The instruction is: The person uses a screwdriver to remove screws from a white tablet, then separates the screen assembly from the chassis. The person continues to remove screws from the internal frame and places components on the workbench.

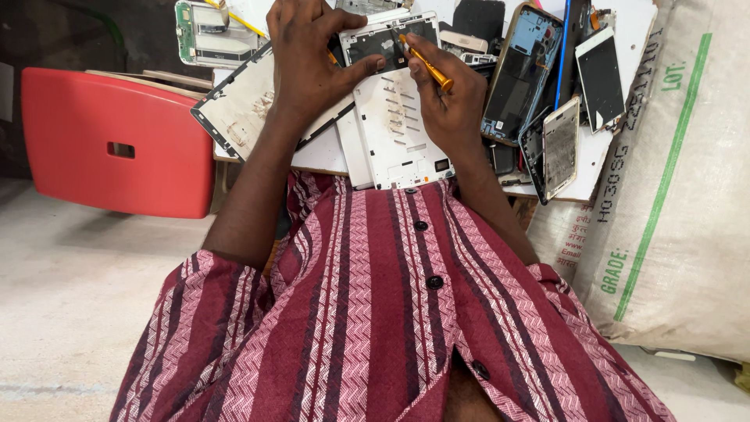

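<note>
The left hand (308, 59) pins the thin, light, likely fragile white tablet shell (394, 117) at its twelve-o'clock edge, while the right hand (449, 98) grips an orange-handled screwdriver (426, 66).

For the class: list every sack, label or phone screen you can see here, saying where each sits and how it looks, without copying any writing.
Sack: right edge, bulging, off-white woven, green stripe and print.
Phone screen: upper right on the bench, upright, dark glass, white frame.
Opened phone: beside the right hand, blue inside.
Silver panel: below those, tilted.
</note>
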